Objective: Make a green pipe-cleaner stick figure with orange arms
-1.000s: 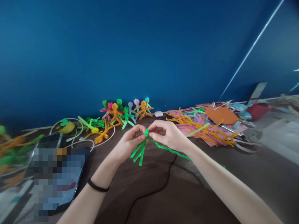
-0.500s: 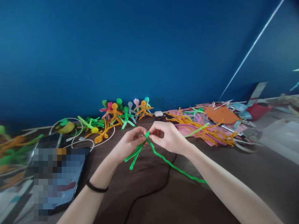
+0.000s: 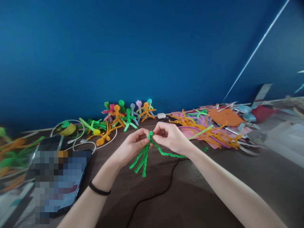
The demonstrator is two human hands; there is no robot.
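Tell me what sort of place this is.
Probably a craft table against a blue wall: fuzzy-stem figures stand at the back, with loose orange stems and an orange sheet to the right.

The right wrist hides the green strand (in part).

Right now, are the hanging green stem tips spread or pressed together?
Spread: the dark table shows between the three green stem tips.

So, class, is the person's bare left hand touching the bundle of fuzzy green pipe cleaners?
Touching. The head view shows the left hand pinching the bundle near its top, thumb against the green fuzz, no gap showing.
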